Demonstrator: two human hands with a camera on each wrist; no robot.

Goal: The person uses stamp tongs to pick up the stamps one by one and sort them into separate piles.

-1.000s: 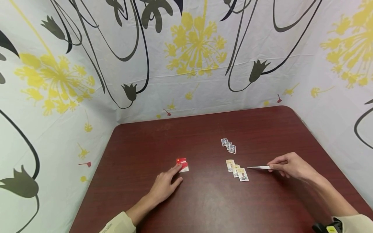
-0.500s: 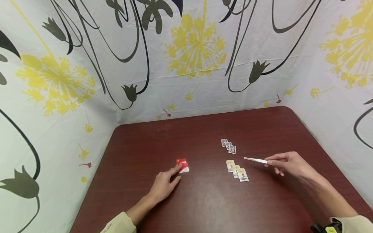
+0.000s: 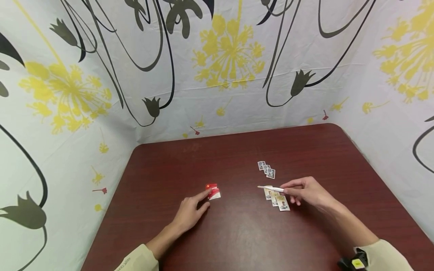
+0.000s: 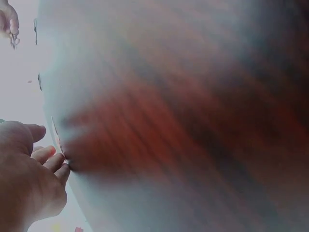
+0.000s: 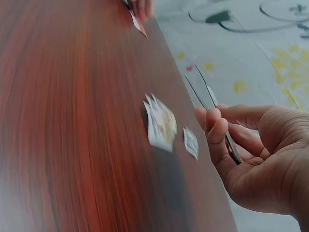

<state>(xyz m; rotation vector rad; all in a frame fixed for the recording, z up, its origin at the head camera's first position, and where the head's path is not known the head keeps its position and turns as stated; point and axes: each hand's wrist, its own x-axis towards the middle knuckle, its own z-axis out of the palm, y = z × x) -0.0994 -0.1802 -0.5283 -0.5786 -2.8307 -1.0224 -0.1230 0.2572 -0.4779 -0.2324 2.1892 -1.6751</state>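
In the head view, my left hand (image 3: 188,213) reaches over the table, its extended fingertips touching a pair of overlapping red-and-white stamps (image 3: 215,192). My right hand (image 3: 310,192) pinches a pair of tweezers (image 3: 275,189) between thumb and fingers, above a row of overlapping cream-yellow stamps (image 3: 283,203). The tweezers point left, and in the right wrist view their two tips (image 5: 196,77) stand apart with nothing between them. Behind the yellow row lies a short row of small grey-blue stamps (image 3: 270,173). The left wrist view shows the left hand (image 4: 34,179) at the red stamps' edge.
All the stamps lie on a dark red-brown wooden table (image 3: 237,233) with rounded far corners. White fabric (image 3: 190,98) with yellow and grey flower prints surrounds its back and sides. A black device with a yellow label (image 3: 358,262) is at the right sleeve.
My right hand has carried the tweezers left, from beside the yellow stamps to above them. My left hand stays at the red stamps, its thumb drawn back slightly.
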